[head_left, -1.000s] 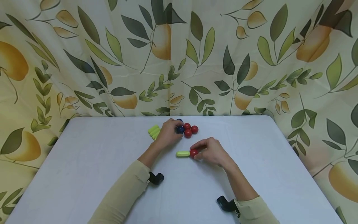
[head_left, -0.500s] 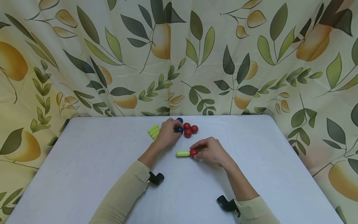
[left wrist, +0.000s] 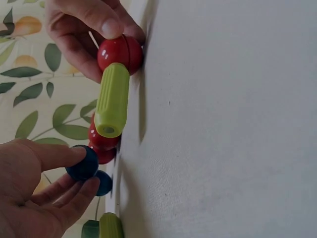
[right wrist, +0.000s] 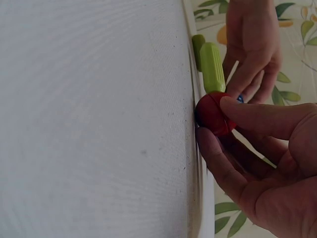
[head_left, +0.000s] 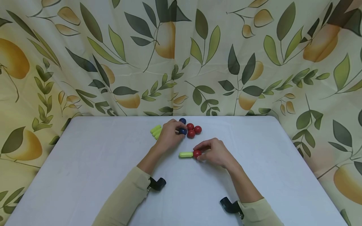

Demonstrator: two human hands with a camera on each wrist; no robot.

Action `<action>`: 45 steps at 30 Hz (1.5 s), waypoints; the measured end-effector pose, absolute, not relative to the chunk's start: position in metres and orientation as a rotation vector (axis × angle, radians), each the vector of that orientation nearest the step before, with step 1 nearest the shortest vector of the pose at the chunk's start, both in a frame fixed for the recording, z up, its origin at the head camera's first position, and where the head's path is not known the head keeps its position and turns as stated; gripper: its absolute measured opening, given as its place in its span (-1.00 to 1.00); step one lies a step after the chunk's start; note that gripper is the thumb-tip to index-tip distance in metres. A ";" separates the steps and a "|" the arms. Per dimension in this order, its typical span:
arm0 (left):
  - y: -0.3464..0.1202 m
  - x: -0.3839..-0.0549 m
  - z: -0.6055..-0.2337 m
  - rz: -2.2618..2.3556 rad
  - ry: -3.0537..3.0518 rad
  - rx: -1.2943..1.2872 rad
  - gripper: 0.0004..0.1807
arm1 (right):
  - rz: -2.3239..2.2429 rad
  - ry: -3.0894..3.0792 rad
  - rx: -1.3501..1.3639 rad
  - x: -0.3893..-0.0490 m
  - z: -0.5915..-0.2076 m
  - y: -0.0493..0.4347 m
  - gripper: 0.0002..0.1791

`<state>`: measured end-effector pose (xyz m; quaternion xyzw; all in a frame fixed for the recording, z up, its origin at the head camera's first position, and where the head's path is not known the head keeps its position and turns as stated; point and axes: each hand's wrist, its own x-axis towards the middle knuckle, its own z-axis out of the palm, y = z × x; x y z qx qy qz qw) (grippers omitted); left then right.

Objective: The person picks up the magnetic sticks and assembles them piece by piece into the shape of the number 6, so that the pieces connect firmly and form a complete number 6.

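Observation:
In the head view my left hand [head_left: 168,135] pinches a blue ball [head_left: 183,131] between thumb and fingers; the left wrist view shows this ball [left wrist: 83,162] too. A second blue ball [head_left: 183,121] lies just behind that hand. My right hand [head_left: 215,153] grips a red ball [head_left: 197,153], which has a dark seam in the right wrist view. A ribbed light-green stick [head_left: 185,154] joins this ball end-on and points left, its small end hole [left wrist: 108,130] facing the left wrist camera.
Three red balls [head_left: 191,134] sit clustered right of the left hand. Several green sticks [head_left: 156,129] lie side by side to its left, partly hidden by it. The white table [head_left: 85,163] ends at a patterned curtain [head_left: 209,62]. Each cuff carries a black camera [head_left: 158,184].
The blue ball has shifted and turned slightly in the left hand's fingers. The right hand keeps its hold on the red ball with the green stick. The head view has moved a little.

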<state>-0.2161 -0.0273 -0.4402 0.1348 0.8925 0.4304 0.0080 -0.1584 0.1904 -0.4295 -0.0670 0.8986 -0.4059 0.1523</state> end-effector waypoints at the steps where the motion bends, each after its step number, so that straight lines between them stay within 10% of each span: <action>1: -0.028 -0.214 -0.439 1.357 2.780 0.423 -0.70 | -1.162 2.581 -0.194 -0.159 -0.429 0.191 -0.70; 45: -0.073 -0.158 -0.438 1.269 2.603 0.392 -0.73 | -1.158 2.584 -0.180 -0.157 -0.429 0.190 -0.71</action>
